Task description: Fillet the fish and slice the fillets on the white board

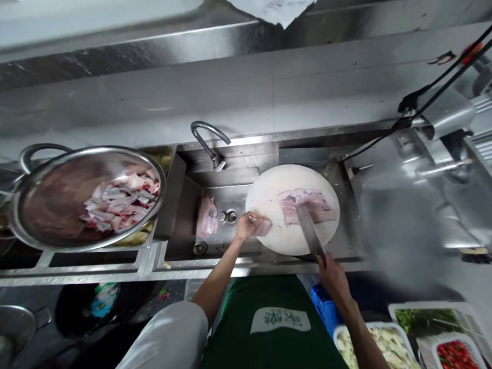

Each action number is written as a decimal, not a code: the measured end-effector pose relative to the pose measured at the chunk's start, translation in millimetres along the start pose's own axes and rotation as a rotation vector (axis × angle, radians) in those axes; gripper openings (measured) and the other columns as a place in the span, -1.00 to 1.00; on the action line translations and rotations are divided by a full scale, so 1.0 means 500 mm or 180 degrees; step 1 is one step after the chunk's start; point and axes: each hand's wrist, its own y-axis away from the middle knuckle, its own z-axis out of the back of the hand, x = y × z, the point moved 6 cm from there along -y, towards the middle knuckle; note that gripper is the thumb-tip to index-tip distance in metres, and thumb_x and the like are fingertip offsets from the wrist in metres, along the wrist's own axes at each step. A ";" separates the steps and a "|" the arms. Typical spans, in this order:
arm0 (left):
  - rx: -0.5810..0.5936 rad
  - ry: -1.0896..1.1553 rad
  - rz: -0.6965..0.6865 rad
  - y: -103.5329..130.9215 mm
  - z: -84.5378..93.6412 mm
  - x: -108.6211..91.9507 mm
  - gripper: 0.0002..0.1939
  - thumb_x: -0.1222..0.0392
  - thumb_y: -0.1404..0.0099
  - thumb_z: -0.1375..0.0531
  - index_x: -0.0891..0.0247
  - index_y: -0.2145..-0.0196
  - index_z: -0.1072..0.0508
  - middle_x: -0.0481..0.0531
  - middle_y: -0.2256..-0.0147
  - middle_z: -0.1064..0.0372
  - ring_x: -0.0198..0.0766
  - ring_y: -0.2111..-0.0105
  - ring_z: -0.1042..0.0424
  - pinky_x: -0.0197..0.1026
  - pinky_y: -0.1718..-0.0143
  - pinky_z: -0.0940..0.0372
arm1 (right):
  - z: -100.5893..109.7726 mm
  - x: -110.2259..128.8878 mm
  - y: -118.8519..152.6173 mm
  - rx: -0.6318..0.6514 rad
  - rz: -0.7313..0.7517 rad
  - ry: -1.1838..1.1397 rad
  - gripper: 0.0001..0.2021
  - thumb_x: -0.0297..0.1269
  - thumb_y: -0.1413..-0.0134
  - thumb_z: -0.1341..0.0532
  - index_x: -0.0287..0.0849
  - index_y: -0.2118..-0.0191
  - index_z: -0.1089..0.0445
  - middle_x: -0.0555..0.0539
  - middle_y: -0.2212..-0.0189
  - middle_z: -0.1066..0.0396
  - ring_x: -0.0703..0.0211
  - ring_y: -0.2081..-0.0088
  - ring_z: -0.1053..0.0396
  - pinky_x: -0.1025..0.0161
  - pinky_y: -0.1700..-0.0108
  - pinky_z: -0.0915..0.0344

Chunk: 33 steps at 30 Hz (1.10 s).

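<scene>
On a round white cutting board (pixel 288 242) over the sink lies a pale pink slab of fish (pixel 306 203) with greyish skin patches. My right hand (pixel 331 271) grips the handle of a cleaver (pixel 311 233), whose blade tip rests on or just over the slab's near side. At the board's left edge, my left hand (pixel 247 227) is closed on a cut piece of fish (pixel 262 226), apart from the slab. Another fish piece (pixel 207 217) lies in the sink basin to the left.
A big steel bowl (pixel 50 197) with cut fish pieces (pixel 121 201) stands left of the sink (pixel 174 225). A curved faucet (pixel 209 142) rises behind the basin. Metal equipment (pixel 408 202) is on the right. Trays of red chopped peppers (pixel 462 365) and pale slices (pixel 389 354) sit low right.
</scene>
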 end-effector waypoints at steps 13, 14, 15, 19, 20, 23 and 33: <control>-0.0238 0.1272 0.0408 0.041 0.006 0.008 -0.72 0.12 -0.09 -0.49 0.28 0.31 -0.55 -0.16 0.57 -0.31 -0.45 0.62 -0.21 -0.37 0.58 -0.20 | 0.017 0.178 -0.153 0.0800 0.0174 0.0708 -0.65 -0.28 -0.55 0.02 -0.32 -0.16 -0.42 -0.38 0.07 -0.60 -0.08 0.00 -0.58 0.19 0.05 -0.31; -0.0197 0.1160 0.0407 0.042 -0.009 0.012 -0.75 0.14 -0.08 -0.48 0.28 0.34 -0.56 -0.16 0.59 -0.31 -0.44 0.63 -0.22 -0.36 0.58 -0.22 | 0.026 0.165 -0.161 0.0785 0.0098 0.0700 -0.65 -0.27 -0.55 0.02 -0.32 -0.16 -0.41 -0.38 0.07 -0.60 -0.08 -0.01 -0.57 0.20 0.06 -0.30; -0.0189 0.1046 0.0415 0.044 -0.018 0.018 -0.78 0.16 -0.08 -0.46 0.28 0.36 -0.56 -0.15 0.60 -0.32 -0.42 0.63 -0.25 -0.35 0.57 -0.24 | 0.033 0.156 -0.164 0.0787 0.0057 0.0692 -0.66 -0.26 -0.55 0.00 -0.32 -0.15 -0.41 -0.38 0.07 -0.60 -0.07 -0.01 -0.57 0.21 0.07 -0.30; -0.0506 0.0841 0.0437 0.056 -0.004 0.053 -0.86 0.19 -0.10 -0.40 0.28 0.40 -0.56 -0.08 0.60 -0.38 -0.34 0.61 -0.37 -0.33 0.54 -0.27 | 0.033 0.175 -0.149 0.0775 0.0189 0.0725 -0.67 -0.32 -0.54 0.02 -0.30 -0.15 -0.42 -0.31 0.12 -0.61 -0.04 0.03 -0.58 0.22 0.07 -0.30; -0.0581 0.0832 0.0445 0.057 0.003 0.061 -0.87 0.19 -0.11 -0.40 0.28 0.41 -0.55 -0.08 0.60 -0.39 -0.33 0.60 -0.38 -0.32 0.52 -0.27 | 0.030 0.192 -0.143 0.0758 0.0234 0.0735 -0.67 -0.33 -0.55 0.03 -0.29 -0.15 -0.41 -0.30 0.12 -0.61 -0.03 0.03 -0.58 0.22 0.07 -0.30; -0.0715 0.0834 0.0481 0.059 0.012 0.078 -0.86 0.17 -0.11 -0.38 0.28 0.41 -0.54 -0.08 0.60 -0.37 -0.34 0.60 -0.37 -0.31 0.50 -0.27 | 0.030 0.255 -0.136 0.0729 0.0312 0.0721 -0.64 -0.35 -0.55 0.07 -0.30 -0.20 -0.38 -0.32 0.10 -0.60 -0.05 0.03 -0.58 0.21 0.05 -0.32; -0.0873 0.0782 0.0458 0.066 0.008 0.101 -0.84 0.15 -0.07 -0.36 0.28 0.42 -0.55 -0.10 0.56 -0.32 -0.35 0.55 -0.26 -0.27 0.43 -0.22 | 0.050 0.370 -0.169 0.0556 0.0273 0.0466 -0.59 -0.35 -0.57 0.13 -0.44 -0.27 -0.28 -0.44 0.06 -0.56 -0.09 0.01 -0.57 0.15 -0.02 -0.34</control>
